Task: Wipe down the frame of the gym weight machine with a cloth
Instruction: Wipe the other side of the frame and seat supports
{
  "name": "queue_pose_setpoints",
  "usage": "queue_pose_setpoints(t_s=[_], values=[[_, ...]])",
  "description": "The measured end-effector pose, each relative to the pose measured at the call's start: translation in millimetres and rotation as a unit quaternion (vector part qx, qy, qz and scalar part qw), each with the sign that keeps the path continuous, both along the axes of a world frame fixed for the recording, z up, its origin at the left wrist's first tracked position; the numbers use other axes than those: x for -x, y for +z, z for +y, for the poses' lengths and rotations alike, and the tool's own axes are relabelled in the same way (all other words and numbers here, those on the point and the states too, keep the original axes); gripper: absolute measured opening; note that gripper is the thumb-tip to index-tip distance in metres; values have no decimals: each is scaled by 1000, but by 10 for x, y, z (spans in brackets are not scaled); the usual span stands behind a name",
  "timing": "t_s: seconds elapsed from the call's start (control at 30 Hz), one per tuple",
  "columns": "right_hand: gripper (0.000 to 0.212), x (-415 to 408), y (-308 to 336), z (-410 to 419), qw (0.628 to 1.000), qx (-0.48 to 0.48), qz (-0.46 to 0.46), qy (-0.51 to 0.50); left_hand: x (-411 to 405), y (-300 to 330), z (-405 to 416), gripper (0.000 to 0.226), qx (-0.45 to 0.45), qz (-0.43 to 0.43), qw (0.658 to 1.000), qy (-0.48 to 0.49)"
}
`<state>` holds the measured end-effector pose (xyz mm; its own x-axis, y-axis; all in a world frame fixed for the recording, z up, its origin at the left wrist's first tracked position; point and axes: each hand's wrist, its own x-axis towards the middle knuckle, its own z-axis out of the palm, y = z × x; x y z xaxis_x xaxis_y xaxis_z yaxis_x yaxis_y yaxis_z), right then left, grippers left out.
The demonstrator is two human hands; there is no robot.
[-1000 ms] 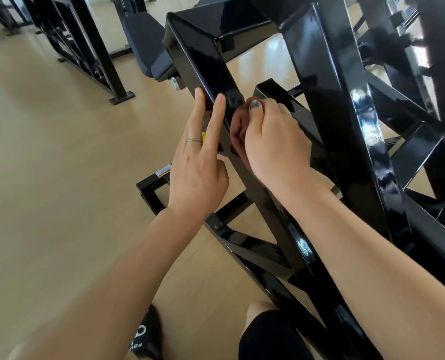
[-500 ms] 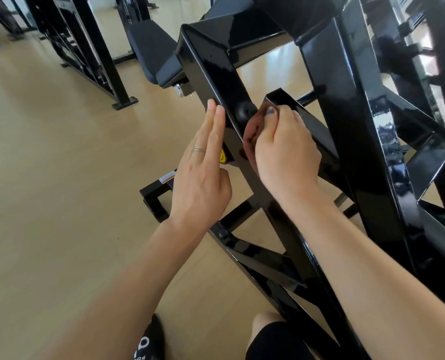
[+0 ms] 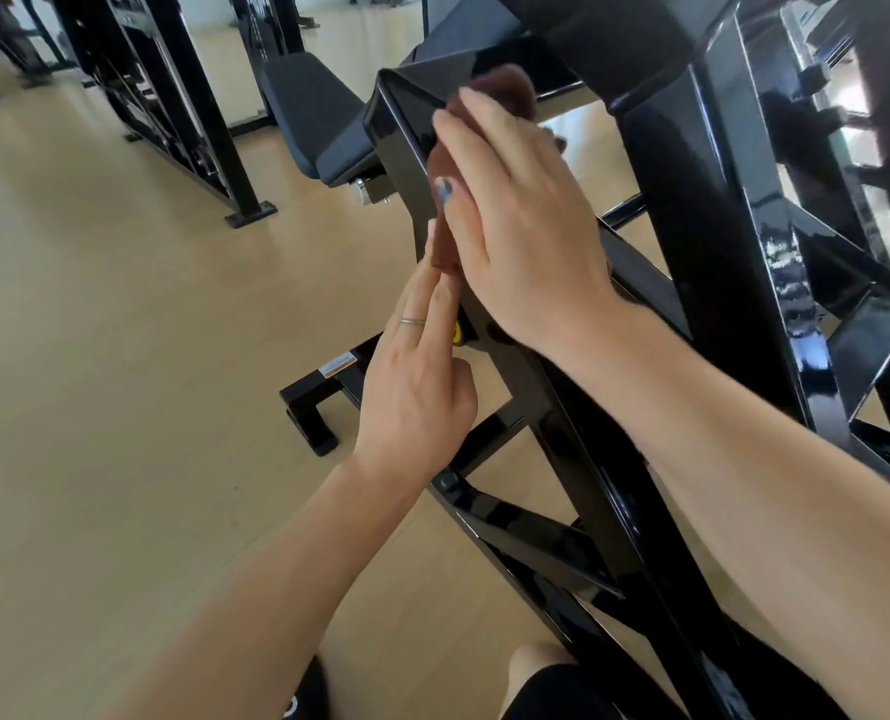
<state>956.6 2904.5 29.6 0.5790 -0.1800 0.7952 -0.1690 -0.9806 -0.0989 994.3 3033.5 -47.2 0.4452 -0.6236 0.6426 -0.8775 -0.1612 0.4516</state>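
The black steel frame [image 3: 713, 210] of the weight machine fills the right half of the head view, with a slanted beam [image 3: 406, 163] running from upper centre down to the floor. My right hand [image 3: 520, 226] lies flat on that beam near its top corner and presses a brown cloth [image 3: 505, 90] against it; the cloth shows above the fingers and below the thumb. My left hand [image 3: 416, 376] rests lower on the beam's left face, two fingers straight along the metal, a ring on one of them.
A padded black seat [image 3: 318, 111] sticks out behind the beam. Another black machine frame [image 3: 183, 96] stands on the pale wood floor [image 3: 110, 356] at the upper left. A floor foot [image 3: 318, 402] of the frame juts left. My knee and dark shorts [image 3: 552, 688] are at the bottom.
My right hand has slid up the slanted beam with the cloth to its top corner and flattened out. My left hand stayed lower on the beam's side.
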Motion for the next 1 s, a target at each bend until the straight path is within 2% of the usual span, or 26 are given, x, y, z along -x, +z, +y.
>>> queue_pose_setpoints(t_s=[0.23,0.37,0.53,0.57,0.63,0.73,0.8,0.9,1.0], values=[[45,-383,196,-22,997,61,-48,-14,11,-57,-53,91,-3,10,1000,20],[38,-715,366,-54,986,80,-147,-25,99,-62,-111,94,27,42,999,11],[28,-824,508,-155,979,-16,-205,10,23,-31,-32,96,29,9,1000,-3],[30,-786,534,-197,980,-48,-192,10,4,-34,-16,96,26,3,1000,-3],[37,-708,556,-296,987,-115,-109,-30,-9,-25,1,96,15,1,1000,-1],[47,-641,586,-423,979,-188,-14,-74,-10,4,19,98,0,3,1000,2],[51,-650,627,-383,974,-202,-16,-97,-17,11,46,98,-7,1,1000,1],[41,-673,606,-231,976,-190,-55,-90,-17,17,74,98,-15,0,1000,-4],[38,-670,519,-70,990,-104,-95,-30,-31,41,71,99,-24,4,1000,-6]])
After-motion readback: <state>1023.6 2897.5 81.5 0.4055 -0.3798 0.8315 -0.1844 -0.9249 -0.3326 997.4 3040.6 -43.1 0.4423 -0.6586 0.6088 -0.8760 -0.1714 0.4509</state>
